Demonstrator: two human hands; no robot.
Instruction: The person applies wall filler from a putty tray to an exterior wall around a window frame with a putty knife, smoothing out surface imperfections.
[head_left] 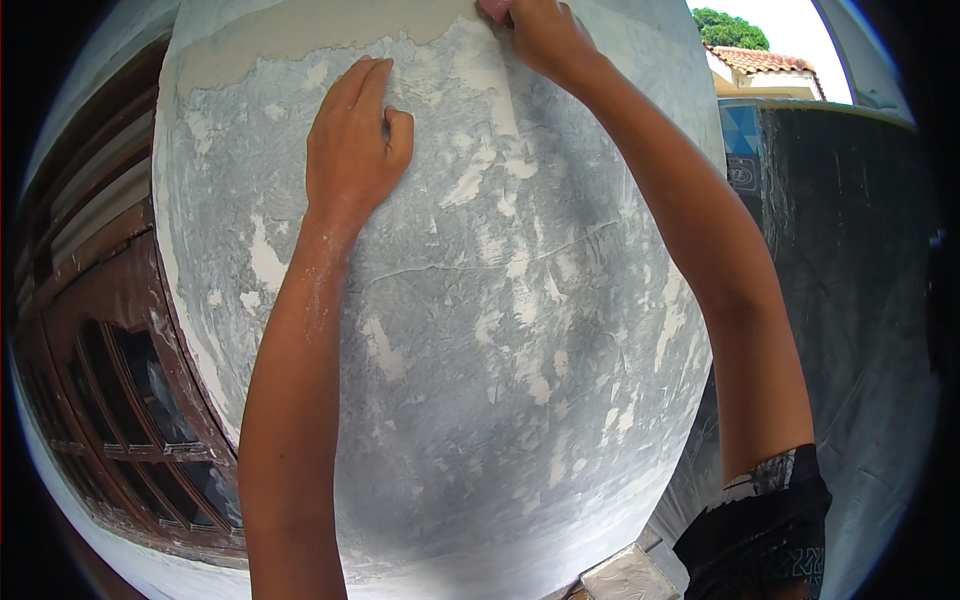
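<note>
In front of me stands a grey wall (470,290) with patchy remains of pale plaster and a thin crack across its middle. Across its upper part runs a smooth cream-coloured layer (260,45) with a ragged lower edge. My left hand (355,135) lies against the wall just below that edge, fingers stretched upward and thumb bent, holding nothing. At the top edge of the view, my right hand (550,40) is closed around a pinkish-red thing (495,10). Most of that thing is cut off, so its kind does not show.
To the left is a brown wooden window frame (110,300) with dark panes. A dark panel (850,280) with a blue-patterned strip stands on the right. A plaster-smeared block or board (630,580) lies low at the wall's foot. Behind are a tiled roof (765,62) and a tree (730,30).
</note>
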